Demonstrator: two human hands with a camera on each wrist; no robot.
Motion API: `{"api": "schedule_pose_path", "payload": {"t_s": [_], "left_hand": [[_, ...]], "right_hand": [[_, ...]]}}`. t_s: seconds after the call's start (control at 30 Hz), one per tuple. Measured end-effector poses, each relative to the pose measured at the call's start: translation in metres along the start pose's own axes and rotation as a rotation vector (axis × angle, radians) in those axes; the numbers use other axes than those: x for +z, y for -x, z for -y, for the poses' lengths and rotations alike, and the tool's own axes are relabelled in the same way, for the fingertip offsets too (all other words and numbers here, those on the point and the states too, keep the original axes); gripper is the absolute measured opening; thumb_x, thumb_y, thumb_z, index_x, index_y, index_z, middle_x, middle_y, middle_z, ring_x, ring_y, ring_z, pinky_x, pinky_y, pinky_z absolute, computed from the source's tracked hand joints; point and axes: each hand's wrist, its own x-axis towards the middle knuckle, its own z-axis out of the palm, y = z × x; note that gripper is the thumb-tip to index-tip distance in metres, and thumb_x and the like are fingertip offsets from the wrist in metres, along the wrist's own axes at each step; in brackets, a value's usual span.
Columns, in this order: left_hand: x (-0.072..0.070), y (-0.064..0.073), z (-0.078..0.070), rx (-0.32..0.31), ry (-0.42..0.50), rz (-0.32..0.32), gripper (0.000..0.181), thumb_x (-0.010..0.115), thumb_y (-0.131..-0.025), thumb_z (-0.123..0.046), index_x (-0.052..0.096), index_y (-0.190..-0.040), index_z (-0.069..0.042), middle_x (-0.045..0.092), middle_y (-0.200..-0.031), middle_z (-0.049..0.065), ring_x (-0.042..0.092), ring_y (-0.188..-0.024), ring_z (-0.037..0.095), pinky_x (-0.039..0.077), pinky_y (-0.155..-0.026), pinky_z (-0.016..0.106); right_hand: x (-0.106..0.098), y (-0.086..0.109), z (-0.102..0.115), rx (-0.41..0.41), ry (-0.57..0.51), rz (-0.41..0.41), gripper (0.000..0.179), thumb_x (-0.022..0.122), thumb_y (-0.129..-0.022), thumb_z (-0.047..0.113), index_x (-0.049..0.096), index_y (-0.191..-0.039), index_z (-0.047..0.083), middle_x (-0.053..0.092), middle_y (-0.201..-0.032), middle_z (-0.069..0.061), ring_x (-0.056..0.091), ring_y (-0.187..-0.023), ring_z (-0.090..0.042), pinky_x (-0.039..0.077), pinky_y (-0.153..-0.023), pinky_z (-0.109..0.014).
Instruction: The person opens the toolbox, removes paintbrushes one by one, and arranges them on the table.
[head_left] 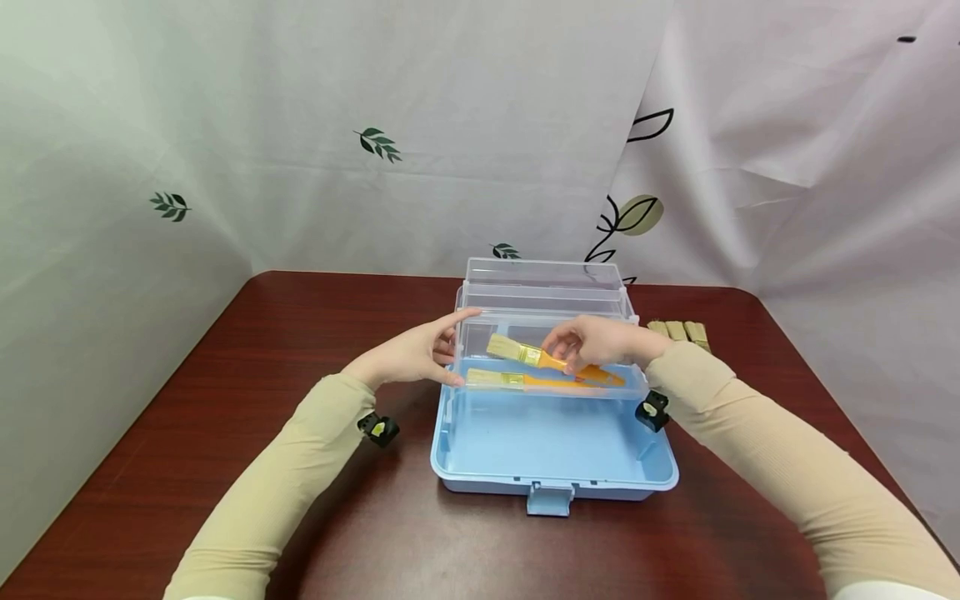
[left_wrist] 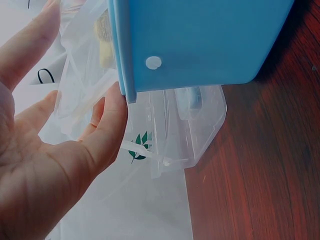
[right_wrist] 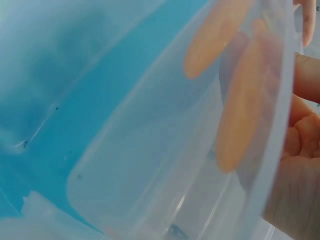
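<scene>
My right hand pinches the handle of a flat paintbrush over the clear tray of a light blue box. Its pale bristles point left. A second paintbrush lies lengthwise in the tray, bristles also to the left. Through the cloudy tray wall, the right wrist view shows both orange handle ends. My left hand spans the tray's left end, thumb at the front corner and index finger along the rear edge. In the left wrist view, fingertips meet the blue rim.
The box's clear lid stands raised at the back. Behind the box on the right, several brush heads show past my right forearm. A blue latch hangs at the box front. Dark red table surrounds it, with a printed curtain behind.
</scene>
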Motion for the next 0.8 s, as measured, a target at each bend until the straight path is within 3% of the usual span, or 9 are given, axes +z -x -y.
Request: {"api": "schedule_pose_path", "payload": {"t_s": [0.23, 0.57, 0.8], "left_hand": [[0.000, 0.000, 0.000, 0.004, -0.001, 0.005, 0.099, 0.081, -0.074, -0.011, 0.022, -0.150, -0.033, 0.041, -0.111, 0.013, 0.054, -0.106, 0.026, 0.046, -0.098, 0.042], [0.000, 0.000, 0.000, 0.013, 0.000, 0.007, 0.098, 0.081, -0.074, -0.011, 0.022, -0.150, -0.032, 0.040, -0.109, 0.012, 0.053, -0.103, 0.026, 0.046, -0.098, 0.041], [0.001, 0.000, 0.001, 0.005, 0.000, 0.003, 0.098, 0.081, -0.074, -0.011, 0.022, -0.149, -0.033, 0.040, -0.113, 0.013, 0.054, -0.107, 0.027, 0.046, -0.099, 0.042]], "right_hand": [[-0.001, 0.002, -0.003, 0.037, -0.142, 0.001, 0.042, 0.059, -0.088, -0.007, 0.050, -0.129, -0.003, 0.056, -0.105, -0.012, 0.060, -0.078, -0.017, 0.056, -0.073, -0.031], [-0.004, 0.008, -0.006, 0.047, -0.195, 0.005, 0.044, 0.060, -0.089, -0.001, 0.049, -0.131, 0.000, 0.059, -0.107, -0.011, 0.063, -0.077, -0.018, 0.053, -0.068, -0.029], [-0.007, 0.013, -0.008, 0.007, -0.251, -0.007, 0.045, 0.060, -0.089, -0.002, 0.046, -0.132, -0.003, 0.058, -0.102, -0.007, 0.062, -0.080, -0.019, 0.054, -0.070, -0.029]]}}
